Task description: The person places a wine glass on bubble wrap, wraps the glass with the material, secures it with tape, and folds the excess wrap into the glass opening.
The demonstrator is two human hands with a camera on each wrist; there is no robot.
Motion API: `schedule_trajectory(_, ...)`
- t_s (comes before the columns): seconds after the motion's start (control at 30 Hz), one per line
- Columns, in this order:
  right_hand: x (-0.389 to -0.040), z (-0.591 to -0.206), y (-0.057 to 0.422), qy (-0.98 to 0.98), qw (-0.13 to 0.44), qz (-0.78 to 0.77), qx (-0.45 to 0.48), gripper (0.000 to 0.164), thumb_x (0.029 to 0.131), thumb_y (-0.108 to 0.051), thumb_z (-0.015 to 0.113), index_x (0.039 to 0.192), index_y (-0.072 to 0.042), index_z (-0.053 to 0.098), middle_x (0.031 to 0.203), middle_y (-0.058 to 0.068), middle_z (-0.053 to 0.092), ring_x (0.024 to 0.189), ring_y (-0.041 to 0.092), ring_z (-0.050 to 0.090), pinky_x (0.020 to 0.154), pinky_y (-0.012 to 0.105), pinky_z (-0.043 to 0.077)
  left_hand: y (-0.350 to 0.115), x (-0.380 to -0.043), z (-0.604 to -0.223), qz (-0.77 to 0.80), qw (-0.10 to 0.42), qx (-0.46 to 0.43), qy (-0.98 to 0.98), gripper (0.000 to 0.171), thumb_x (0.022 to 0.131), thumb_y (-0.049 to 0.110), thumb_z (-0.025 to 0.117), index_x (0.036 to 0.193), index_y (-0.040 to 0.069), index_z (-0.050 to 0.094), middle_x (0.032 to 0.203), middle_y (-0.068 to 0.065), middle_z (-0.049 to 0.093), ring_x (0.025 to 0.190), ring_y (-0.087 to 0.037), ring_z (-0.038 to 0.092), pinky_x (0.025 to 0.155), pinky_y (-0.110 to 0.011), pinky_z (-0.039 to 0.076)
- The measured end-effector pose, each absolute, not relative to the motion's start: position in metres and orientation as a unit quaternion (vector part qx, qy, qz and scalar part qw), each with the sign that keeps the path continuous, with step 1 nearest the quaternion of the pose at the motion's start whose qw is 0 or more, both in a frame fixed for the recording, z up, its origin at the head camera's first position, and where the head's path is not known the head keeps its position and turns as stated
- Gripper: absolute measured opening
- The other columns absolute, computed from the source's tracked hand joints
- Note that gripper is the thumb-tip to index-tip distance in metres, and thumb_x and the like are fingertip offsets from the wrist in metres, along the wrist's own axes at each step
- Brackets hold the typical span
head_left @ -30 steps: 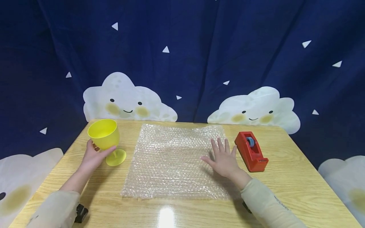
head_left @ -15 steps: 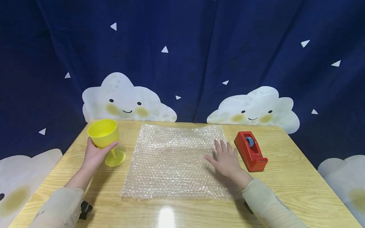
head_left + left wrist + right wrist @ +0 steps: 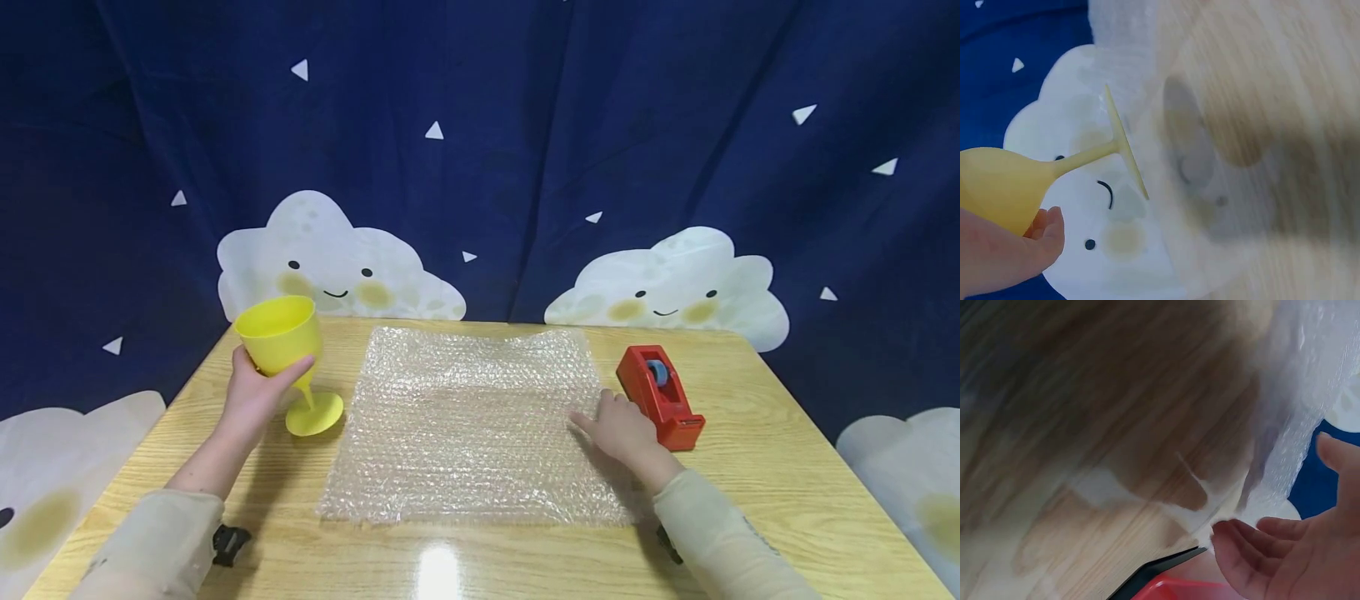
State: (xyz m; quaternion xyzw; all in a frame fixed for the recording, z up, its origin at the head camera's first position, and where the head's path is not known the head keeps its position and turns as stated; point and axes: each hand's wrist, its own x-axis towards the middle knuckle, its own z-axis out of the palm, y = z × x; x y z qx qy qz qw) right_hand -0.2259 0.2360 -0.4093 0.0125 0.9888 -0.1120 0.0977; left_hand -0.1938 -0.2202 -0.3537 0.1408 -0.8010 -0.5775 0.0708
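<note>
Since the earlier frame, the left hand has lifted the yellow goblet off the wooden table and tilted it, foot toward the bubble wrap sheet, while the right hand has slid from flat on the sheet to its right edge. Left fingers and thumb are clamped round the goblet's bowl, its foot now hanging just right of that hand, clear of the tabletop. Right fingers are curled at the sheet's edge, though whether they pinch it I cannot tell; the red tape dispenser sits just beyond the knuckles.
</note>
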Motion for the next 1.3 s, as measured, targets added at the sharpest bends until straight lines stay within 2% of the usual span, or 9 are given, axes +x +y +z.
schedule_trajectory(0.1,-0.225,-0.407,0.245,0.985,0.119,-0.123,0.026,0.073,0.084,-0.048,0.059,0.123,0.012,0.045,0.106,0.023,0.061,0.085,0.03,0.059,0.069,0.047,0.052,-0.213,-0.192,-0.348,-0.585,0.064,0.142,-0.796,0.09,0.086,0.041,0.063,0.143,0.004,0.003,0.145,-0.017,0.023,0.129,-0.027,0.032,0.109,-0.043,0.029)
schedule_trajectory(0.2,-0.223,-0.405,0.251,0.982,0.134,-0.131,0.029,0.054,0.082,-0.041,0.061,0.105,0.008,0.056,0.084,0.015,0.061,0.07,0.024,0.054,0.06,0.038,0.046,-0.208,-0.191,-0.343,-0.588,0.06,0.146,-0.793,0.089,0.087,0.042,0.062,0.141,0.003,0.004,0.143,-0.016,0.024,0.126,-0.024,0.034,0.105,-0.039,0.033)
schedule_trajectory(0.3,-0.222,-0.405,0.256,0.981,0.14,-0.133,0.018,0.035,0.082,-0.035,0.062,0.084,0.0,0.059,0.068,0.007,0.053,0.061,0.021,0.049,0.056,0.032,0.04,-0.203,-0.19,-0.34,-0.587,0.058,0.152,-0.793,0.086,0.087,0.043,0.061,0.14,0.004,0.006,0.139,-0.012,0.027,0.12,-0.018,0.038,0.095,-0.028,0.038)
schedule_trajectory(0.37,-0.222,-0.406,0.259,0.98,0.143,-0.14,0.011,0.03,0.083,-0.031,0.062,0.076,-0.002,0.058,0.063,0.005,0.049,0.058,0.019,0.047,0.054,0.029,0.038,-0.201,-0.189,-0.338,-0.587,0.055,0.153,-0.793,0.085,0.087,0.043,0.06,0.14,0.005,0.007,0.135,-0.01,0.029,0.113,-0.013,0.041,0.087,-0.02,0.041)
schedule_trajectory(0.5,-0.225,-0.41,0.262,0.974,0.154,-0.166,0.017,0.026,0.084,-0.026,0.063,0.074,-0.003,0.057,0.06,0.004,0.045,0.055,0.017,0.045,0.051,0.026,0.036,-0.193,-0.188,-0.333,-0.593,0.05,0.142,-0.791,0.081,0.088,0.042,0.059,0.14,0.005,0.008,0.13,-0.005,0.032,0.101,-0.005,0.043,0.077,-0.012,0.043)
schedule_trajectory(0.63,-0.229,-0.412,0.262,0.97,0.158,-0.184,0.018,0.023,0.085,-0.02,0.061,0.071,-0.003,0.054,0.059,0.004,0.044,0.052,0.016,0.043,0.049,0.024,0.034,-0.182,-0.186,-0.326,-0.599,0.039,0.121,-0.79,0.078,0.09,0.04,0.058,0.14,0.004,0.009,0.13,-0.006,0.033,0.102,-0.005,0.043,0.079,-0.014,0.043)
schedule_trajectory(0.93,-0.236,-0.412,0.256,0.957,0.175,-0.228,0.039,0.023,0.088,-0.015,0.059,0.069,-0.004,0.05,0.057,0.002,0.042,0.048,0.013,0.04,0.045,0.021,0.034,-0.15,-0.187,-0.315,-0.609,0.006,0.065,-0.79,0.078,0.089,0.037,0.06,0.139,0.002,0.013,0.137,-0.017,0.032,0.116,-0.023,0.045,0.093,-0.031,0.045)
schedule_trajectory(1.17,-0.237,-0.415,0.255,0.954,0.172,-0.243,0.026,0.031,0.088,-0.011,0.057,0.06,-0.01,0.044,0.049,-0.002,0.039,0.04,0.008,0.037,0.039,0.018,0.031,-0.124,-0.19,-0.314,-0.588,-0.027,0.054,-0.806,0.076,0.087,0.037,0.062,0.137,-0.001,0.02,0.131,-0.018,0.037,0.109,-0.023,0.048,0.083,-0.027,0.046)
schedule_trajectory(1.3,-0.237,-0.417,0.255,0.956,0.167,-0.241,0.027,0.03,0.089,-0.012,0.057,0.061,-0.009,0.046,0.049,-0.002,0.04,0.04,0.008,0.038,0.038,0.018,0.032,-0.108,-0.193,-0.314,-0.589,-0.042,0.053,-0.805,0.074,0.086,0.036,0.064,0.136,-0.002,0.023,0.129,-0.017,0.039,0.108,-0.024,0.049,0.083,-0.029,0.046)
